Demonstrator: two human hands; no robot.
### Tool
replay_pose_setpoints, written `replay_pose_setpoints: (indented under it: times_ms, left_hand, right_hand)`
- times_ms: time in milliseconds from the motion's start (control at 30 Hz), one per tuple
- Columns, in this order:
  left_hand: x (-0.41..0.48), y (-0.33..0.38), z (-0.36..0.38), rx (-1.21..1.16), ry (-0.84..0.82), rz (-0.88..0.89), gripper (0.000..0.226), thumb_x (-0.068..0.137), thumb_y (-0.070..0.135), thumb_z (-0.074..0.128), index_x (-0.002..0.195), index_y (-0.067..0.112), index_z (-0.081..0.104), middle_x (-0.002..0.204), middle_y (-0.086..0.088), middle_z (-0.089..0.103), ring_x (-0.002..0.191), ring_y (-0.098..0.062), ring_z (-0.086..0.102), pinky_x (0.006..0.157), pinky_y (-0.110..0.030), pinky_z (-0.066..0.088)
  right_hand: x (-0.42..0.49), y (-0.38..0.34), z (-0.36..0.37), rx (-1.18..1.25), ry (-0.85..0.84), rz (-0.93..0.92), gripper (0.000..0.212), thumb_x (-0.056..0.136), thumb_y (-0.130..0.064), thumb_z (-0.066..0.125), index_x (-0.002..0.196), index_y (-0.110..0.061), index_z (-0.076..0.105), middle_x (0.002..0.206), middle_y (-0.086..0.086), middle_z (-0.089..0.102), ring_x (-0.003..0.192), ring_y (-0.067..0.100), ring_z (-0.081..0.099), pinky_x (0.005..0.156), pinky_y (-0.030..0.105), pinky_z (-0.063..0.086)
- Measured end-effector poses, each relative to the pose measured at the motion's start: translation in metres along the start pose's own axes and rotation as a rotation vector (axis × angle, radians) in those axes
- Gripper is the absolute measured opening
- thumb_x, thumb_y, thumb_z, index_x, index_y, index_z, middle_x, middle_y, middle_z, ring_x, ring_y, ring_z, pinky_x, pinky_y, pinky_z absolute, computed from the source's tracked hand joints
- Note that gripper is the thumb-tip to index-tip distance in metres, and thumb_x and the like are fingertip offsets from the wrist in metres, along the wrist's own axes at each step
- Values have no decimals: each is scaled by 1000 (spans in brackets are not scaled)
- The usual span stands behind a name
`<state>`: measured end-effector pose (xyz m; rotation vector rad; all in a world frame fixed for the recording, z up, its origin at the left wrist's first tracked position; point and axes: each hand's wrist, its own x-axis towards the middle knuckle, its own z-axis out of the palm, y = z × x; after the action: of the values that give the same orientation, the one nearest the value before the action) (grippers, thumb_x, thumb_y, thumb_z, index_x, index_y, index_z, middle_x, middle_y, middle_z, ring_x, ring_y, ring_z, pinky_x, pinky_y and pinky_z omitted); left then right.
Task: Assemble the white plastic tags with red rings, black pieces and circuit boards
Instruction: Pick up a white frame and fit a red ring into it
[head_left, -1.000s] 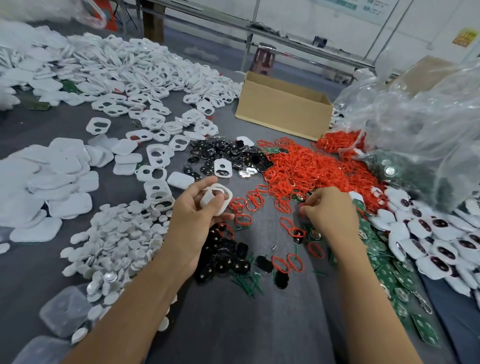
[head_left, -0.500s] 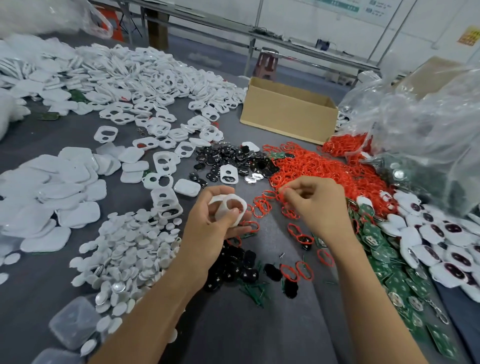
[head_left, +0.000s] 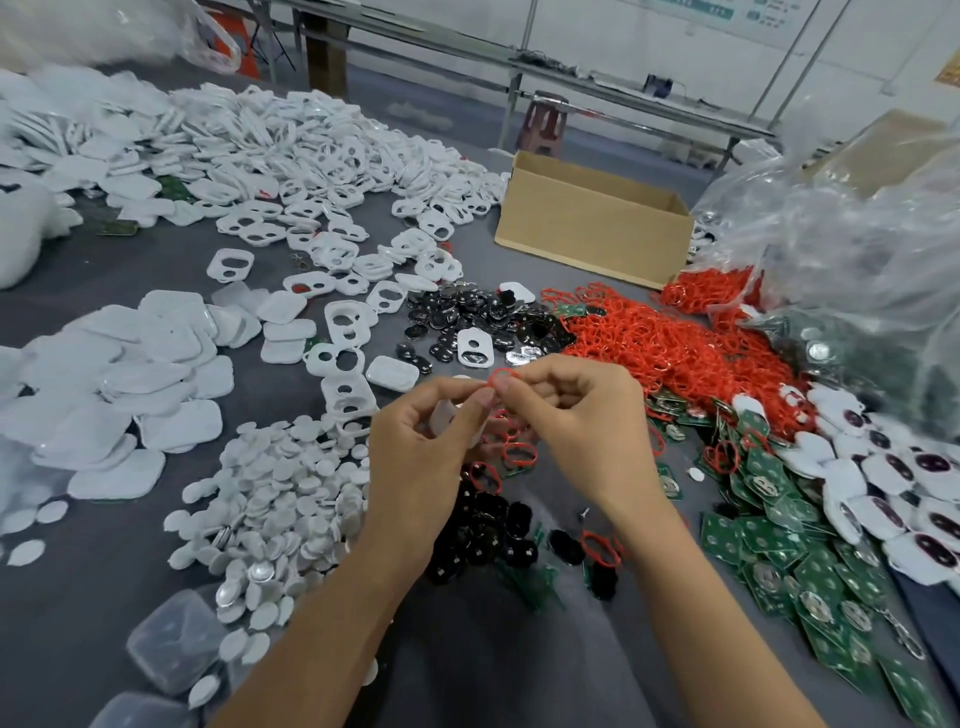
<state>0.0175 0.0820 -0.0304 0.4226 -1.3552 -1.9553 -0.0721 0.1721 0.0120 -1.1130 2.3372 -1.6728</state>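
Left hand (head_left: 421, 452) gripping white plastic tag (head_left: 442, 417), fingers curling round it, above black pieces (head_left: 488, 530). Right hand (head_left: 576, 415) pinching red ring (head_left: 503, 372) between thumb and forefinger, right at left thumb tip. Loose red rings (head_left: 675, 353) lying behind hands, circuit boards (head_left: 779, 535) lying at right.

Across the grey cloth table (head_left: 493, 649), white plastic tag shells (head_left: 291, 171) spread far left; bright red rubber rings (head_left: 675, 353) heap right, beside glossy black oval pieces (head_left: 467, 312) and silver-dotted green circuit boards (head_left: 769, 551).
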Motion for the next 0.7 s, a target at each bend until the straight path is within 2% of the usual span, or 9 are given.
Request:
replay_pose_setpoints:
  times_ms: [100,233,400,500,567,633,700]
  left_hand:
    - [0,2,-1,-3,12,5,6,87,16,70,85,16,75,77,-4,74,73,-22,74,61,-26,58]
    - [0,2,-1,2,27,1,7,87,20,70,86,19,77,79,-5,75,76,-21,74,61,-25,57]
    - [2,1,-1,4,19,-13,7,83,19,71,85,20,78,84,-7,76,82,-25,74,67,-31,60]
    - [3,0,-2,7,16,-24,9,83,14,72,86,19,78,90,-6,76,86,-24,73,77,-40,59]
    - [2,0,-1,-6,5,-16,12,85,10,71,85,19,78,87,-5,76,81,-20,73,72,-37,61]
    - [1,1,0,-22,-10,1,11,87,7,69,87,16,76,83,-5,76,74,-16,74,62,-28,59]
    - [0,2,0,-17,-19,28,9,87,7,68,90,12,75,79,-4,76,71,-15,73,59,-24,58]
  right_hand:
    - [2,0,-3,125,-89,42,4,84,-9,72,83,-5,74,59,3,68,49,11,62,50,27,54]
    - [3,1,-6,271,-165,69,8,87,-2,66,91,0,71,67,6,66,54,8,58,53,17,49]
    - [3,2,-7,367,-172,118,9,87,2,62,93,3,69,69,7,66,57,11,59,55,17,50]
    - [4,3,-9,411,-165,160,11,88,2,60,94,6,68,72,16,65,61,18,58,57,19,50]
    - [4,4,-9,423,-172,169,11,88,2,60,94,6,68,73,16,65,61,18,57,57,19,50]
    - [4,4,-9,434,-182,174,11,87,2,60,94,5,68,72,15,65,61,18,57,57,19,50]
    - [5,5,-9,446,-189,181,11,87,1,60,94,5,68,73,13,66,61,18,57,57,19,50]
